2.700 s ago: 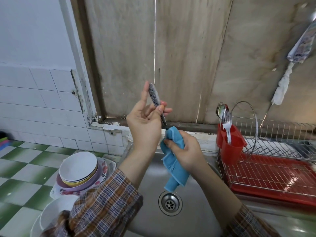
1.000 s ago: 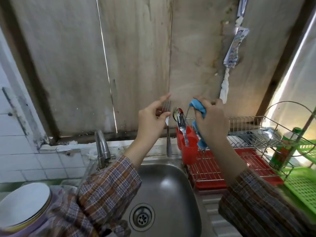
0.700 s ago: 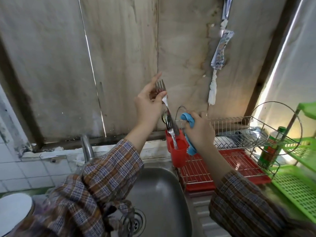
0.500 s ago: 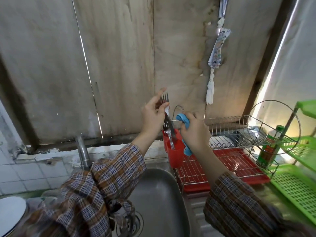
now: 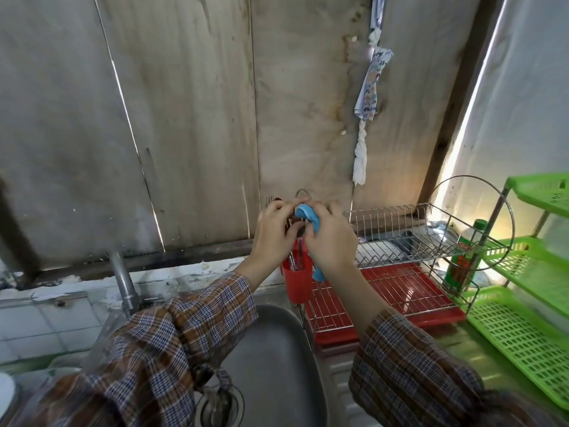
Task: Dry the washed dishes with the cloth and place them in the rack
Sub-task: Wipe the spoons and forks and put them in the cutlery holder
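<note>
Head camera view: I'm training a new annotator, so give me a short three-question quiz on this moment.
1. True or false: the right hand grips the blue cloth.
2. The red cutlery holder stands: A at the wire rack's end beside the sink; B on a stove; C in a drawer.
3. Which utensil does the left hand hold over the holder?
Key: 1 true; 2 A; 3 the fork.

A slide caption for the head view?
Left hand holds fork at red cutlery holder; right hand holds blue cloth.
</note>
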`<state>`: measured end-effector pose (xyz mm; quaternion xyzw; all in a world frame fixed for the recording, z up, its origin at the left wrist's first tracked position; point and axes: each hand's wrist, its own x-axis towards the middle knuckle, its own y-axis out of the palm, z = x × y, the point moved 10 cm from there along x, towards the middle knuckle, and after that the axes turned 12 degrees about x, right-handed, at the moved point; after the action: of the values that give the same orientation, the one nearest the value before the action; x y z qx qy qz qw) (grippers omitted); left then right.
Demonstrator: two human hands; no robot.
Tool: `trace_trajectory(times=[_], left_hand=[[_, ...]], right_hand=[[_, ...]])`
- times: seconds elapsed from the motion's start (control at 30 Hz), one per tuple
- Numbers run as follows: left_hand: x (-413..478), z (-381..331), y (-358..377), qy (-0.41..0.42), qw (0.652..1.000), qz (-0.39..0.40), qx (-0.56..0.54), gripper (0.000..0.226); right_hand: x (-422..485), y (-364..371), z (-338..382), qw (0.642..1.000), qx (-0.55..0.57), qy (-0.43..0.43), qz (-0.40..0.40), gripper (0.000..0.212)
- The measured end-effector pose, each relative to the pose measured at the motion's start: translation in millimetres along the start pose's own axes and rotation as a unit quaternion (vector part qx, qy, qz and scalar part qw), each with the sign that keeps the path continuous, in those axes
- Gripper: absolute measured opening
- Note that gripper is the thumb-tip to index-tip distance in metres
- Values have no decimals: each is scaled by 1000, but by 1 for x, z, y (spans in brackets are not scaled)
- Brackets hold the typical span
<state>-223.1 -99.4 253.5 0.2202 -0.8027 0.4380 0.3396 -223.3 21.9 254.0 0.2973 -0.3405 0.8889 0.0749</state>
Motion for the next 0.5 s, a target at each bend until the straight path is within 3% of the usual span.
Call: trace_trajectory(times=[0.2,0.33,0.5], left_hand=[[-3,11,2,32,987,-36,156,47],[-10,15,24,53,958,65,272,57],[-16,14,28,34,944,119,305,55]], right_hand=[[-3,-1,2,1000,-3,-11,-8,41],[-3,4,3,999,-19,-24,10,43],[-4,3,3,999,-20,-29,7,43]])
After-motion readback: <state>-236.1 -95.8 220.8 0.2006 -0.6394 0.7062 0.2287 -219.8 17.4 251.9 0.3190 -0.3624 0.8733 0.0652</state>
